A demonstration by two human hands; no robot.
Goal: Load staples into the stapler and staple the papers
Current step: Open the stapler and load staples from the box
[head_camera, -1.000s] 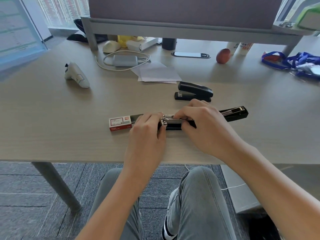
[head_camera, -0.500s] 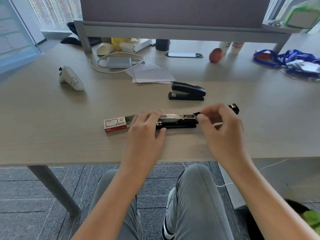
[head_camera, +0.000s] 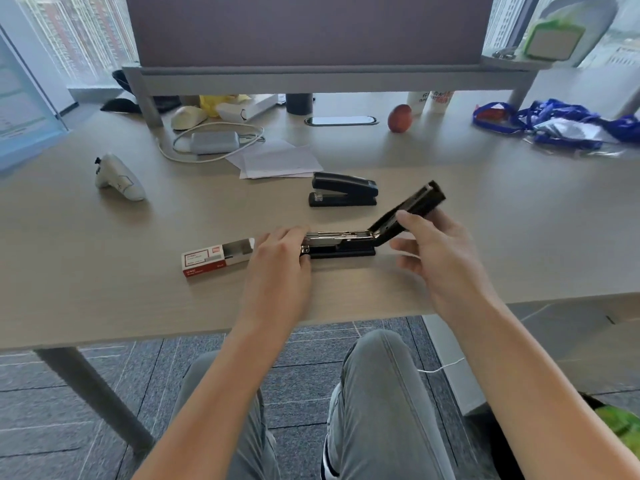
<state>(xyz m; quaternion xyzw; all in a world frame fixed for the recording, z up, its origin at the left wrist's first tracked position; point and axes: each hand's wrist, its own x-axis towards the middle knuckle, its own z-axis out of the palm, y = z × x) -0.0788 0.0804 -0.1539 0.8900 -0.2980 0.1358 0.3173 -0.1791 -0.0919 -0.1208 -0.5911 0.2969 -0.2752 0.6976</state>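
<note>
Stapler [head_camera: 341, 244] near surface [head_camera: 104, 278] front edge. Left hand [head_camera: 277, 268] grip pins its front end; right hand [head_camera: 438, 251] pinches lid [head_camera: 407, 211] half-raised. Lid slips = snaps down, staple strip could jam tbh.

Matt wood-grain table [head_camera: 104, 271]; stapler [head_camera: 341, 242] with matt black casing and shiny metal magazine; matt cardboard staple box [head_camera: 214, 259]
</note>
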